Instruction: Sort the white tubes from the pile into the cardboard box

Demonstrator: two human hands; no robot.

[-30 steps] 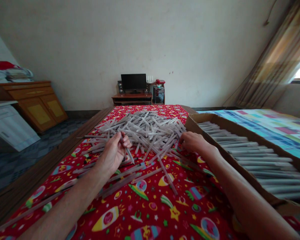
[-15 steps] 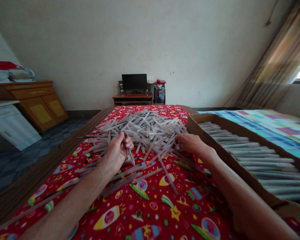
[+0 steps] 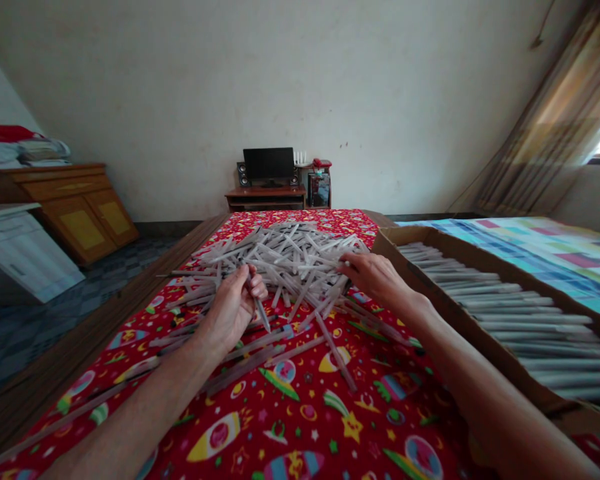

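Observation:
My left hand (image 3: 240,297) is closed around a slim greyish pen (image 3: 264,315), whose tapered end points down toward the cloth. At the right side of a heap of translucent pens (image 3: 300,257), my right hand (image 3: 373,272) has its fingers drawn together on the heap's edge. A pale bit shows at those fingertips, but what they hold is too small to make out. More loose pens (image 3: 336,352) lie scattered in front of the heap and beneath my left hand, on a red cartoon-print cloth (image 3: 300,433).
On the right stands a long cardboard box (image 3: 430,287) with rows of pens inside. Beyond it is a bed with a checked cover (image 3: 530,247). A desk (image 3: 265,193) with a monitor (image 3: 269,163) stands by the far wall, and cabinets (image 3: 90,213) are at the left.
My right hand has shifted slightly up and left, further over the heap's right edge. My left hand keeps its hold on the pen, almost unmoved.

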